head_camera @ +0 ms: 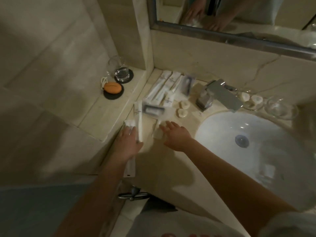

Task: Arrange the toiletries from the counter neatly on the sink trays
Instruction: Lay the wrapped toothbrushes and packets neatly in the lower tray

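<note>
My left hand (129, 144) lies at the counter's left edge, closed over a long white packet (130, 166) that sticks out under my wrist. A second long white packet (138, 122) lies beside its thumb, and a crumpled white sachet (129, 123) sits at its fingertips. My right hand (176, 135) is spread flat, fingertips on a small clear packet (158, 134). Several boxed and wrapped toiletries (164, 90) lie in a loose group in the back corner. Two small round items (183, 108) sit next to them. Motion blur hides fine detail.
The white sink basin (222, 127) and chrome faucet (215, 94) are to the right. Glass dishes (253, 100) stand behind the basin. On the left ledge, a glass tumbler (120, 72) and an orange object (112, 88) rest on dark coasters. A mirror (239, 23) hangs above.
</note>
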